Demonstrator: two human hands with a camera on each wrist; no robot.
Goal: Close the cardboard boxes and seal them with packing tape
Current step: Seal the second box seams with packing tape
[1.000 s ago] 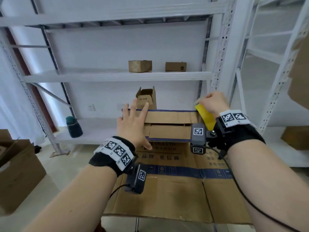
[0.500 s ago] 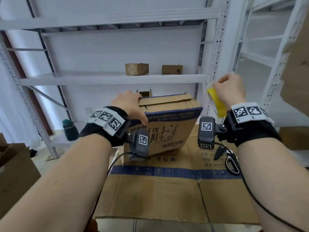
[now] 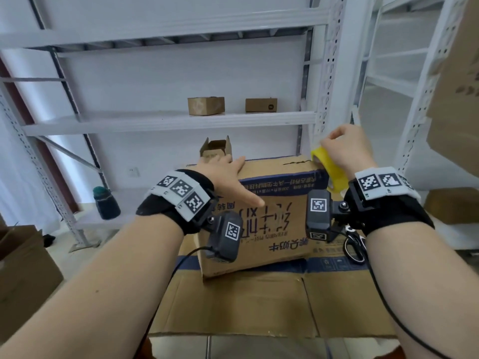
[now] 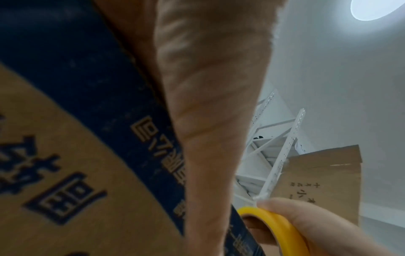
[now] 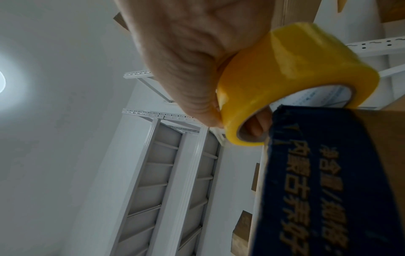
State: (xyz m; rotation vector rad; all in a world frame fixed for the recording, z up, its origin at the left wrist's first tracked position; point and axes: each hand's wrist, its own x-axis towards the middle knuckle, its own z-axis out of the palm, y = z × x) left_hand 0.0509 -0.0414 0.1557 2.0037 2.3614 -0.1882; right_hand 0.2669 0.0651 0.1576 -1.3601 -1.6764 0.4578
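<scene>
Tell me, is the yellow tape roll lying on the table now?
No, the right hand holds the yellow tape roll in the air beside the cardboard box.

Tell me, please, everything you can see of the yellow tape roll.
The tape roll is glossy, translucent yellow packing tape wound on a brown cardboard core. The right hand grips it, fingers through the core and thumb on the outer face. It is held on edge, tilted, at the upper right corner of the cardboard box. Whether it touches the box cannot be told. No loose tape end shows.
</scene>
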